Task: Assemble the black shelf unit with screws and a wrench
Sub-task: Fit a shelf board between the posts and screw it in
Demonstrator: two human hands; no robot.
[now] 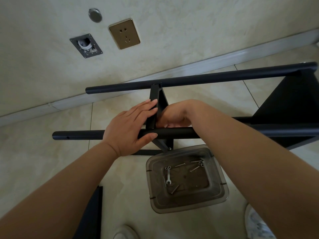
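Observation:
The black shelf unit lies on its side on the tiled floor, with a far round post (pixel 198 80) and a near round post (pixel 79 135). A black shelf panel (pixel 158 99) stands edge-up between them. My left hand (pixel 127 128) wraps the near post, its fingers pressed flat against the panel. My right hand (pixel 174 116) is tucked behind the panel above the near post, fingers curled and mostly hidden. A small silver wrench (pixel 168 176) and several screws (pixel 195 168) lie in a smoky plastic bin (pixel 155 194).
A second shelf panel (pixel 290 100) is fixed at the right end. Another loose black panel (pixel 93 213) lies at the bottom left. The wall, with a socket (pixel 124 36) and an open box (pixel 85 45), runs behind. My shoes (pixel 255 223) show at the bottom.

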